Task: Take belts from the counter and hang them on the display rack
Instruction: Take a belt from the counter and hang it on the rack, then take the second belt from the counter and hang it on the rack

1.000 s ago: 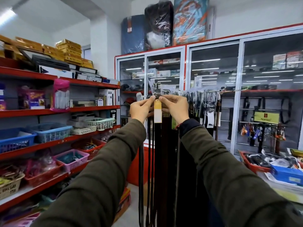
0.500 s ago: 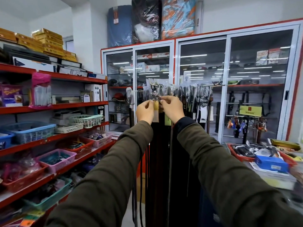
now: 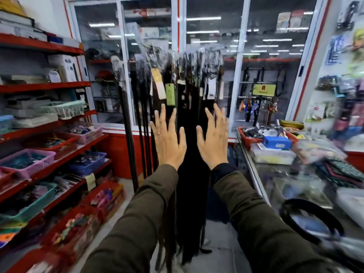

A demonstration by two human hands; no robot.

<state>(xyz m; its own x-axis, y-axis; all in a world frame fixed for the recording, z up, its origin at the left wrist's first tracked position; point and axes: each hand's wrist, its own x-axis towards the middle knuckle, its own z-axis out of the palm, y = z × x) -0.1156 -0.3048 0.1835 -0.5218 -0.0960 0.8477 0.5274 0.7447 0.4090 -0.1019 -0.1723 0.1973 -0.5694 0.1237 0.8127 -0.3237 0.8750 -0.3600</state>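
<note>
Several dark belts point(image 3: 189, 107) hang in a dense row from the display rack point(image 3: 199, 52) straight ahead, with paper tags on them. My left hand point(image 3: 169, 140) and my right hand point(image 3: 213, 140) are held up flat in front of the hanging belts, fingers spread, holding nothing. I cannot tell whether the palms touch the belts. A coiled black belt point(image 3: 311, 219) lies on the glass counter point(image 3: 279, 180) at the lower right.
Red shelves point(image 3: 45, 86) with plastic baskets line the left side. Glass-door cabinets point(image 3: 240, 56) stand behind the rack. A red tray point(image 3: 244, 137) and a blue box point(image 3: 276, 141) sit on the counter's far end. Floor between shelves and counter is narrow.
Both hands have let go of the belt at the rack's top and dropped lower with fingers spread. The view has tilted down and turned right, so the counter shows.
</note>
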